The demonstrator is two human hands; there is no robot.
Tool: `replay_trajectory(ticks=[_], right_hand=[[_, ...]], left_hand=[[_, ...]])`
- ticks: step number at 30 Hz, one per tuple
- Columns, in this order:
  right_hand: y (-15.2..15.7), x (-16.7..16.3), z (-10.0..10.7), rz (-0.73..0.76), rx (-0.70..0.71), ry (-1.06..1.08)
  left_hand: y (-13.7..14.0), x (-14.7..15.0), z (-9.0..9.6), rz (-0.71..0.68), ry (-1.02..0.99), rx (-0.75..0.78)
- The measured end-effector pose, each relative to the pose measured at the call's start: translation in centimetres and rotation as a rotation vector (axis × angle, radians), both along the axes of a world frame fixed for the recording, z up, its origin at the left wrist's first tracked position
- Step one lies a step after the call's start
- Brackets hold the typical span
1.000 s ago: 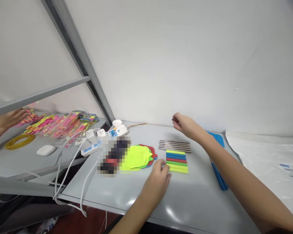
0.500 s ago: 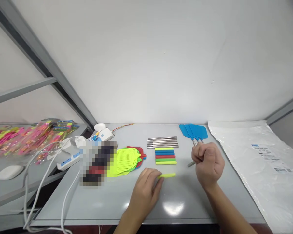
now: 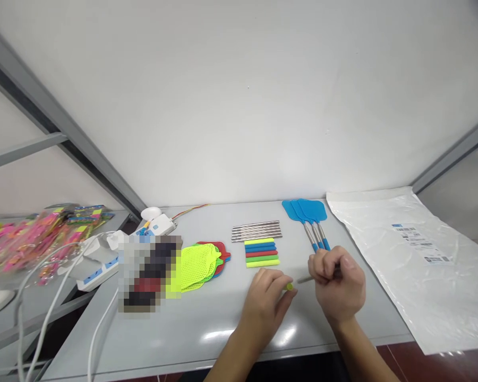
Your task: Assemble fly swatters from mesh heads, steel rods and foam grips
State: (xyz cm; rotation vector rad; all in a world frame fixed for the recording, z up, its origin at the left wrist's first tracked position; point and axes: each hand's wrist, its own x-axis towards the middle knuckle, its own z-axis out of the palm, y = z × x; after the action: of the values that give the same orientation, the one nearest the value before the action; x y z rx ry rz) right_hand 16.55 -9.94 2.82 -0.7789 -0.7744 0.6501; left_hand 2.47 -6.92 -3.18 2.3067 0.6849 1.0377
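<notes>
My left hand (image 3: 265, 305) pinches a yellow handle tube (image 3: 289, 286), whose end peeks out between thumb and fingers. A thin metal rod (image 3: 304, 280) pokes out of my closed right hand (image 3: 338, 286), its tip close to the tube; whether they touch I cannot tell. Ahead lies a row of coloured handle tubes (image 3: 262, 254), yellow, blue, red and green. Behind these are several metal rods (image 3: 257, 232) side by side. Mesh fly swatter heads (image 3: 195, 265), yellow on top, are stacked at the left. Three blue fly swatters (image 3: 313, 210) with blue handles lie beyond my right hand.
A white plastic mailing bag (image 3: 386, 265) covers the table's right side. To the left are a blurred-out item (image 3: 149, 276), a power strip (image 3: 99, 273) and white cables (image 3: 50, 318). Colourful packaged goods (image 3: 35, 239) lie on the far-left table. A white wall stands behind.
My left hand has moved right with the yellow tube, turning its end towards the rod in my right hand. The camera view has shifted, bringing the blue swatters' handles into sight.
</notes>
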Motion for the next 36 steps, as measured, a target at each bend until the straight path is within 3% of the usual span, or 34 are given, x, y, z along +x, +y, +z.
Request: replay_trajectory(ticks=[7, 14, 27, 36], right_hand=[[-0.7, -0.6, 4.6, 0.115, 0.087, -0.006], [-0.2, -1.8, 5.7, 0.204, 0.138, 0.006], [0.2, -1.9, 5.0, 0.243, 0.029, -0.087], [0.6, -1.7, 1.7, 0.383, -0.163, -0.181]], left_hand=[[0.1, 0.5, -0.4, -0.009, 0.006, -0.116], [0.3, 0.4, -0.4, 0.036, -0.04, -0.161], [0.2, 0.8, -0.7, 0.035, -0.048, -0.116], [0.3, 0.8, -0.4, 0.034, -0.071, -0.107]])
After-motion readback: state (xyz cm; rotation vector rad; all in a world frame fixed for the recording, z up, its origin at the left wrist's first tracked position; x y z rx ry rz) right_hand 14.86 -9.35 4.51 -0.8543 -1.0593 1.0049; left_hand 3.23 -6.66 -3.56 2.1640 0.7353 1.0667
